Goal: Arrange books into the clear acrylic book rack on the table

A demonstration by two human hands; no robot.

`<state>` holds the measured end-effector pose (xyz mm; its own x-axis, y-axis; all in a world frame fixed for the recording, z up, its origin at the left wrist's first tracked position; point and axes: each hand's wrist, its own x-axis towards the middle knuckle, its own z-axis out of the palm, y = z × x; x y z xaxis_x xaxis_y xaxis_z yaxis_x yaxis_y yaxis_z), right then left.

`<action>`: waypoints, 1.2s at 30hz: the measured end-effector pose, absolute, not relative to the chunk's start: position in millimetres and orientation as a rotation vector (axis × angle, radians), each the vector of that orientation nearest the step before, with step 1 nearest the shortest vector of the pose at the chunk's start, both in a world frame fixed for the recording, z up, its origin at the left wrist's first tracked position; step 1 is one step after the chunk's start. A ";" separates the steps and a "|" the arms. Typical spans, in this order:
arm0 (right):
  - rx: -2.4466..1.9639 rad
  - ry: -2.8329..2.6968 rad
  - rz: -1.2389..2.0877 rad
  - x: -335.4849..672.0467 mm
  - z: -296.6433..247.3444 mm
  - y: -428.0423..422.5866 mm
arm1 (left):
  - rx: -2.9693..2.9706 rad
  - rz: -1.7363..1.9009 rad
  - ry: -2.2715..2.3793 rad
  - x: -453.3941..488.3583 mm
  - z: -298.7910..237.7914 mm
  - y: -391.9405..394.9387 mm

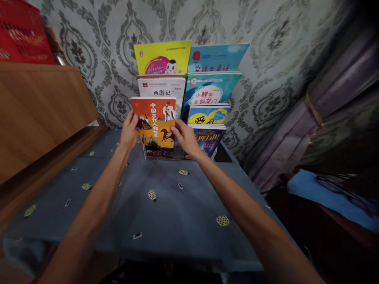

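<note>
Orange book (155, 118) gripped at both side edges, upright, between 2 hands: left hand (129, 130) clasping its left edge, right hand (185, 137) clasping its lower right edge. Just above the front of a clear acrylic book rack (160, 153), packed with other books (161, 88), on a blue cloth-covered bench (166, 221).

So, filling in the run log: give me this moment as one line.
Left hand: grips orange paperback, left edge | right hand: grips right edge | book: upright at clear rack | rack: on blue cloth
</note>
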<state>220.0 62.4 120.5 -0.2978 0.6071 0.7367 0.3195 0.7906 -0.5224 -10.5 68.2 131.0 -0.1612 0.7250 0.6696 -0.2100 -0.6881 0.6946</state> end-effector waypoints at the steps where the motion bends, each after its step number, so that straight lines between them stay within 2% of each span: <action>1: -0.708 -1.908 0.310 219.6 121.4 60.8 | 1.504 1.916 0.605 -11.1 132.2 68.2; 16: -0.816 -1.913 0.287 224.3 81.5 62.1 | 1.339 1.916 0.593 4.0 98.0 54.3; 36: -0.789 -2.017 0.222 224.1 80.7 72.2 | 1.170 2.006 0.529 5.5 78.8 57.9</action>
<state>224.1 72.2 80.7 -0.3637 0.6108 0.7034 0.4428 0.7776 -0.4463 5.5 57.9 78.8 -0.3085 0.7685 0.5605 -0.3925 -0.6396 0.6610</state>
